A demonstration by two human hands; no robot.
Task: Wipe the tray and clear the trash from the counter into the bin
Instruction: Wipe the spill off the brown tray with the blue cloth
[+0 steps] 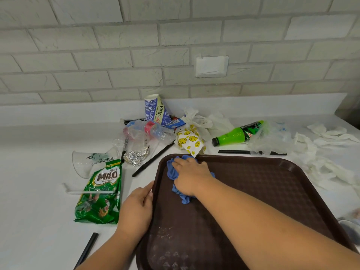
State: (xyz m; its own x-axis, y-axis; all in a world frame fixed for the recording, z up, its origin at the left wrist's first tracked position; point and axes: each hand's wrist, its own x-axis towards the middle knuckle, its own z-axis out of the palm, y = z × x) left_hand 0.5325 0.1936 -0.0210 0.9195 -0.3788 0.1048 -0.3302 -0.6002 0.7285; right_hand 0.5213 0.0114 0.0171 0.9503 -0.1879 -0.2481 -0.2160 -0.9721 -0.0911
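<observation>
Tray (pixel 272 191): brown, set on the white counter (pixel 39 191), near right.
Right hand (pixel 190 175): pressed onto a bunched blue cloth (pixel 171 171) at the tray's far-left corner, fingers bent over it.
Left hand (pixel 137 207): laid against the tray's left rim, fingers nearly straight, nothing held.
Trash: Milo packet (pixel 99 193), foil ball (pixel 135 156), paper cup (pixel 154 109) and green bottle (pixel 235 134), scattered left of and behind the tray.

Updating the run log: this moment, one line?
wiping tray | right hand grips cloth | left hand touches tray rim | trash uncleared
</observation>
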